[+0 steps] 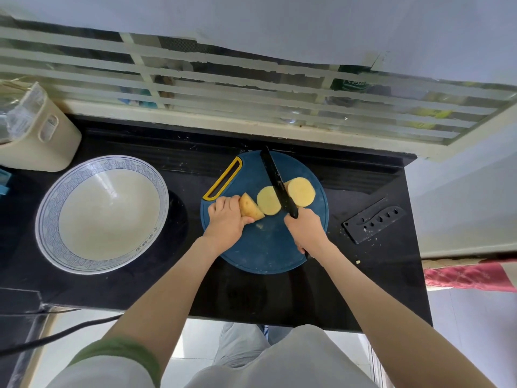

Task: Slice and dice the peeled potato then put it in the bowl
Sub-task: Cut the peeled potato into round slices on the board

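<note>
**Potato partly sliced on a round cutting board, seen from the head camera**

The left hand (226,219) curls its fingers over the potato end piece (250,210) and grips it against the blue cutting board (265,247). The thumb lies along the near side of the piece. The right hand (305,231) is closed round the handle of a black knife (275,177), whose tip points away from the person toward the window. The blade runs between two cut rounds. One round slice (268,200) lies flat on its left, just beside the end piece. A second slice (301,191) lies on its right, its left edge partly covered by the blade. Whether the cutting edge touches the board cannot be told.

A small potato scrap (260,226) rests on the board between the two hands. The bowl (46,219), white with a blue patterned rim, stands on the black counter (195,289) to the left of the board, apart from it, and holds no potato. A black knife sheath (373,219) lies on the counter to the right of the board. A beige container (47,141) stands behind the bowl.
</note>
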Demonstrator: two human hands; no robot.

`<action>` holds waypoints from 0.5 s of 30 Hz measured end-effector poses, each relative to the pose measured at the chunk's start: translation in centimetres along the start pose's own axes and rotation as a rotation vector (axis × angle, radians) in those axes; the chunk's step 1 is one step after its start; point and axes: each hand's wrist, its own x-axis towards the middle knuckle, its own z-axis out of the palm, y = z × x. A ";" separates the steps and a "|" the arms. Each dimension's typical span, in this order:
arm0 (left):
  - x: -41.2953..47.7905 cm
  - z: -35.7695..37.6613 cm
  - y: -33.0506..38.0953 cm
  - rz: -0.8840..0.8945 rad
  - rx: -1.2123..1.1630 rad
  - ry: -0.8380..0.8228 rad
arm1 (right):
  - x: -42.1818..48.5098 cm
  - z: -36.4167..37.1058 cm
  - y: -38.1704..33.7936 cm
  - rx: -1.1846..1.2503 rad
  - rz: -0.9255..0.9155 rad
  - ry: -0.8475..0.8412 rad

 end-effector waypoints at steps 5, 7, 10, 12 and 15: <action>-0.6 -0.7 -1.3 -0.030 0.021 -0.024 | -0.7 0.4 0.1 -0.071 -0.016 -0.087; -0.9 -0.8 -1.4 -0.023 0.028 -0.022 | -1.2 1.2 0.2 -0.127 -0.032 -0.111; -1.4 -0.6 -1.4 0.002 0.053 0.012 | -1.9 2.4 0.3 -0.149 -0.040 -0.121; -1.8 -0.4 -1.4 0.011 0.100 0.050 | -2.1 2.9 0.4 -0.219 -0.074 -0.129; -2.0 -0.2 -1.0 -0.027 0.099 0.072 | -2.3 3.4 0.8 -0.251 -0.090 -0.124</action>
